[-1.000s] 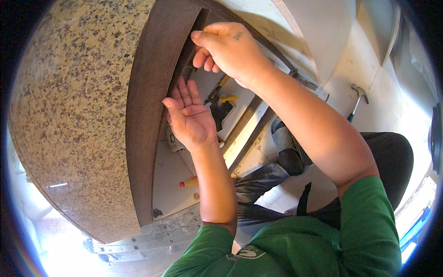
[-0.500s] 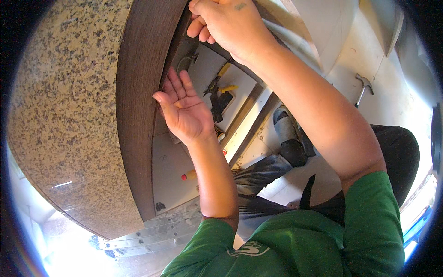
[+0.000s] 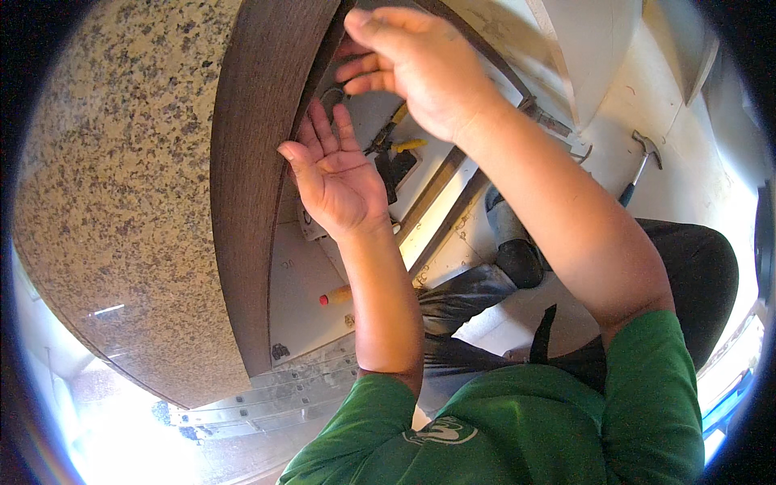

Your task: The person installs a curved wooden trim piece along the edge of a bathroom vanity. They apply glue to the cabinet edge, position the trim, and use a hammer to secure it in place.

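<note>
My left hand [image 3: 339, 182] is palm up with its fingers stretched out. Its fingertips lie against or just beside the inner edge of a dark wood-grain panel [image 3: 259, 145]; which of the two I cannot tell. Higher up, my right hand [image 3: 428, 73] hangs near the top of the same panel. Its fingers are loosely bent and apart, somewhat blurred, and I see nothing held in them. A speckled granite slab [image 3: 121, 186] adjoins the panel on the left.
Beyond my left hand, yellow-handled pliers [image 3: 410, 145] lie inside the cabinet-like space. A red-tipped wooden handle [image 3: 335, 296] sits by my left forearm. At the right, a claw hammer [image 3: 644, 153] lies on the pale floor. Dark strips [image 3: 440, 190] cross the space near my foot.
My right hand has drawn down and right from the panel's top edge, and its curled fingers have loosened. The left hand keeps its palm-up pose; the whole view has shifted slightly.
</note>
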`<state>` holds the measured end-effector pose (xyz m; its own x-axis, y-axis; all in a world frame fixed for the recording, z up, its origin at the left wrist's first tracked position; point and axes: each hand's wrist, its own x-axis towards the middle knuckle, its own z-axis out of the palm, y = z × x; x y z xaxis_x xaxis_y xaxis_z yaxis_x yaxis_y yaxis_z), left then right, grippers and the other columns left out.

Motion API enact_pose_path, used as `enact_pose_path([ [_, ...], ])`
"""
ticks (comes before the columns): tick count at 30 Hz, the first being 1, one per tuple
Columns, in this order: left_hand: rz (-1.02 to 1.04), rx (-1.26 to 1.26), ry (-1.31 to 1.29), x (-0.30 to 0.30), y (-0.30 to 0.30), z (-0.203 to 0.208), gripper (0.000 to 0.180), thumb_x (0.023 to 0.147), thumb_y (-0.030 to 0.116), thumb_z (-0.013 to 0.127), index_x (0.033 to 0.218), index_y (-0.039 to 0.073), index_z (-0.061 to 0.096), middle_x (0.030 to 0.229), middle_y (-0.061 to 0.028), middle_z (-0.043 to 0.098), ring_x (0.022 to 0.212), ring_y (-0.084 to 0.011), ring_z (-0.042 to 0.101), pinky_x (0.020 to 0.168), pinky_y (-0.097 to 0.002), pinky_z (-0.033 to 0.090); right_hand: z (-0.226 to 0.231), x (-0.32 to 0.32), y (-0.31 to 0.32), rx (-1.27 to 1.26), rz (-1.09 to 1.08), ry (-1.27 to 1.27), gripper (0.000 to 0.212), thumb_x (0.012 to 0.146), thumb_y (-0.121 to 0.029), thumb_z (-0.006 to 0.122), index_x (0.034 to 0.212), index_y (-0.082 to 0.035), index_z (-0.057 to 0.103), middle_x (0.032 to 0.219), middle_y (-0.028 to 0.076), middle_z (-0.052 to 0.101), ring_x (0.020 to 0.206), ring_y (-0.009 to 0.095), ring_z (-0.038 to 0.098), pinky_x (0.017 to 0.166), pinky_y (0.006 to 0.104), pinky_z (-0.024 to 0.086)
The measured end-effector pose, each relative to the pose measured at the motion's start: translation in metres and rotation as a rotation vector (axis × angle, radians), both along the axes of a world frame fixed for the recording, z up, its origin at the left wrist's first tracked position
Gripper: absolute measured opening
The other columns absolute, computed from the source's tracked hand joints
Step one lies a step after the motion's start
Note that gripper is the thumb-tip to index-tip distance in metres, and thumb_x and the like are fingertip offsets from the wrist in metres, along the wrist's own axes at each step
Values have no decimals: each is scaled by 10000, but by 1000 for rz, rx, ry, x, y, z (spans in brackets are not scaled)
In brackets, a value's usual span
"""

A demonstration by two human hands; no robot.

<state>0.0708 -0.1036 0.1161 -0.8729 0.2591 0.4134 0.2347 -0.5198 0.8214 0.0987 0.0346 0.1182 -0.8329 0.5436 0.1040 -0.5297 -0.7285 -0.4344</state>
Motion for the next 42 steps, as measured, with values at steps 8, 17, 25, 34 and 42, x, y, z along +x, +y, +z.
enact_pose_path([
  [8, -6, -18, 27, -1, 3, 0, 500, 987, 406, 539, 1293, 11, 532, 1294, -126, 584, 1293, -266, 472, 1158, -467, 321, -11, -18, -16, -76, 107, 223, 214, 937, -163, 639, 976, 46, 658, 936, 128, 674, 818, 238, 670, 755, 347, 582],
  [17, -40, -55, 68, -3, 2, -1, 526, 971, 429, 558, 1305, 23, 532, 1314, -109, 581, 1302, -259, 460, 1128, -446, 328, -12, -16, -27, -185, 240, 251, 187, 947, -146, 634, 1081, -16, 651, 1036, 62, 659, 960, 193, 634, 859, 354, 563],
  [25, -48, -67, 83, -3, 3, -1, 532, 969, 432, 562, 1330, 45, 511, 1316, -98, 577, 1299, -250, 457, 1130, -449, 315, -13, -20, -28, -161, 223, 272, 195, 943, -156, 642, 1087, -25, 651, 1034, 56, 656, 961, 190, 625, 864, 369, 557],
  [34, -32, -46, 67, -3, 2, -1, 543, 968, 434, 563, 1325, 29, 508, 1308, -106, 574, 1290, -249, 464, 1128, -441, 333, -10, -21, -27, -167, 239, 286, 203, 944, -168, 642, 1094, -32, 651, 1058, 63, 656, 981, 197, 618, 894, 387, 534],
  [42, -32, -92, 66, 0, -2, -3, 536, 992, 445, 513, 1368, 64, 486, 1383, -117, 526, 1317, -260, 444, 1129, -451, 325, -8, -26, -34, -255, 249, 356, 204, 931, -154, 649, 1072, -7, 632, 1056, 101, 658, 967, 234, 625, 866, 403, 534],
])
